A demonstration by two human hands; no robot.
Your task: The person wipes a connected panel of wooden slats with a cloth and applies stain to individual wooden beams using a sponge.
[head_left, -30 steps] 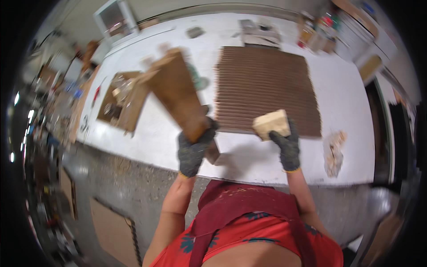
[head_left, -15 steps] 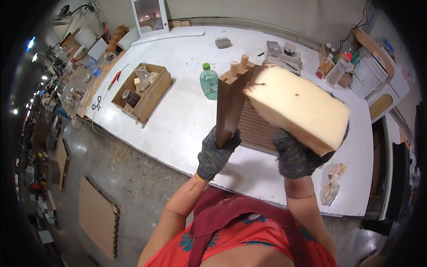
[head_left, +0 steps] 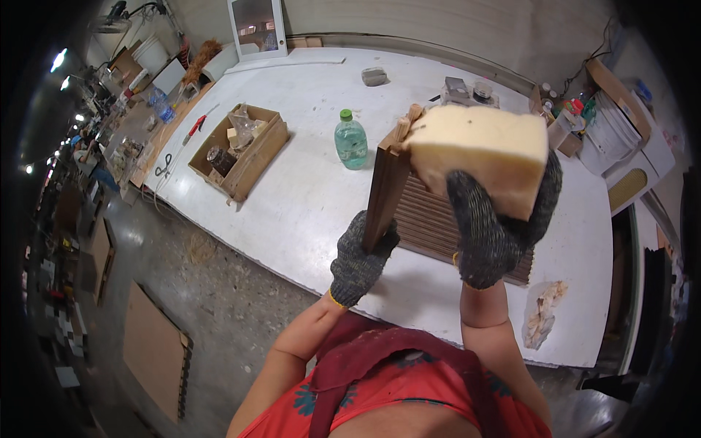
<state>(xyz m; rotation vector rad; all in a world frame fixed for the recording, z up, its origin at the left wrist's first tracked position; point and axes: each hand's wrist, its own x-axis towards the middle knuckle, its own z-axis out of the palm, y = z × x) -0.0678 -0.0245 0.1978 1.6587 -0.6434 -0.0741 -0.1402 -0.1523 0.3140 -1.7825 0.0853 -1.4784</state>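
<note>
Over the white table [head_left: 307, 197], I have the right hand [head_left: 496, 237] clasping a cream sponge block [head_left: 482, 142] that rises beyond its fingers; beside it, a brown wooden board [head_left: 387, 186] slants up from the left hand [head_left: 358, 266], gripped at its lower end.

Glaring lamps [head_left: 58, 60] at left, bent edges, black corners

Left hand [head_left: 363, 261]: charcoal knit glove [head_left: 350, 271], yellow-green flecks, yellow hem at the wrist
Right hand [head_left: 491, 244]: matching glove [head_left: 483, 255], same yellow trim
Apron [head_left: 383, 355]: maroon, with shoulder straps [head_left: 483, 383]
Top [head_left: 365, 403]: bright red, dark teal flower print
</note>
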